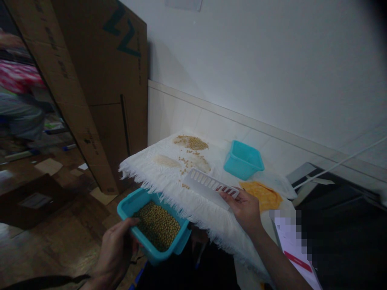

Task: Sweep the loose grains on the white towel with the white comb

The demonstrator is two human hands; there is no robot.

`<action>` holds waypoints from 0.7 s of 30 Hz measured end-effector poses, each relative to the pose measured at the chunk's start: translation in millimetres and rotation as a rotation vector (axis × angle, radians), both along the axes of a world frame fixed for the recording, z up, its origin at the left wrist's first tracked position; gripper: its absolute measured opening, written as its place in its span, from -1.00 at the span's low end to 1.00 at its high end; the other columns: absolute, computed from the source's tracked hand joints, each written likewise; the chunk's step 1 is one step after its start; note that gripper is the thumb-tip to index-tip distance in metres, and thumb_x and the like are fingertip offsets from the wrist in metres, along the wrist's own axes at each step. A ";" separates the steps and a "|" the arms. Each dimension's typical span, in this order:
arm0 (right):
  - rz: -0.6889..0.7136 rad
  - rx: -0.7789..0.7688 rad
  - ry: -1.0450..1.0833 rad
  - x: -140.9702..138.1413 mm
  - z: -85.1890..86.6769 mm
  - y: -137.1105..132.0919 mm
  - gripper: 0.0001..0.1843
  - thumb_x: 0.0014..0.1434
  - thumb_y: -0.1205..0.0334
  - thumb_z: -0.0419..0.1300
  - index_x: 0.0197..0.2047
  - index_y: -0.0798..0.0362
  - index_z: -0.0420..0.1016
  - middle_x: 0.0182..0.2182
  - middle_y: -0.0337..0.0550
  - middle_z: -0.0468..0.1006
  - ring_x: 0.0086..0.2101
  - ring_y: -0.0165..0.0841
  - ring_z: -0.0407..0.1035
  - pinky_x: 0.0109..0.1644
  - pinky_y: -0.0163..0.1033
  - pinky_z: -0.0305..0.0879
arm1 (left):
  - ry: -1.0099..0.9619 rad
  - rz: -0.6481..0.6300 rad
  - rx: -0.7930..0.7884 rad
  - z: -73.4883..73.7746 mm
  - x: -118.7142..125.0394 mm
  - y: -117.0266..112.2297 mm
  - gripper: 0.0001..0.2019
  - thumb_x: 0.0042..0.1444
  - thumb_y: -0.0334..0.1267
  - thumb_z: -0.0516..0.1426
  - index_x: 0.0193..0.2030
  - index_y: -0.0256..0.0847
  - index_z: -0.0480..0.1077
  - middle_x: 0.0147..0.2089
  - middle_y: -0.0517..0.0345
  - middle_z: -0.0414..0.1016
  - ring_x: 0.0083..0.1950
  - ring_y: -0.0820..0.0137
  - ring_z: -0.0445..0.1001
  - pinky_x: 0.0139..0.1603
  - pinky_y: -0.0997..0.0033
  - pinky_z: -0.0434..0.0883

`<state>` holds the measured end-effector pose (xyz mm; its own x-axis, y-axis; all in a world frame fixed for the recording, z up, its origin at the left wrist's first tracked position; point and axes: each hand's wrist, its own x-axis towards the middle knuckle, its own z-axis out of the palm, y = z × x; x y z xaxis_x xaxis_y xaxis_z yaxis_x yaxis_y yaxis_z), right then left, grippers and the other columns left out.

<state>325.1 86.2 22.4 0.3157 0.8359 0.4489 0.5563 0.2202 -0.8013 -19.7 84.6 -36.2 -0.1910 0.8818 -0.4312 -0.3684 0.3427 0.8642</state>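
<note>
My left hand (116,243) grips the near left rim of a teal plastic container (151,254), held just below the table edge. Soybeans (159,225) fill part of it. In my right hand (246,207) is a whitish slotted plastic strip (208,192), lying low over the white fringed cloth (145,161); its exact kind I cannot tell. Past the strip, loose beans (184,163) are scattered on the cloth, with a larger heap of beans (193,142) at the back. A pale grainy pile (166,161) lies left of the scattered beans.
A second teal container (243,161) stands near the wall. Beside it are an orange cloth (263,195) and a clear plastic bag (276,181). A tall cardboard box (111,80) rises at the left. Behind it another person (22,92) is partly visible. A white cable (341,163) crosses at right.
</note>
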 end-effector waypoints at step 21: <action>0.045 -0.042 0.086 -15.6 16.2 -9.1 -0.72 0.24 -0.12 0.53 -0.21 -0.10 0.91 -0.24 -0.07 0.89 -0.26 -0.05 0.79 -0.13 -0.08 0.72 | -0.029 -0.042 0.017 -11.8 -5.2 -0.5 -0.58 -0.22 0.04 0.47 -0.81 -0.13 0.49 -0.76 0.06 0.41 -0.76 0.41 0.27 -0.72 0.36 0.20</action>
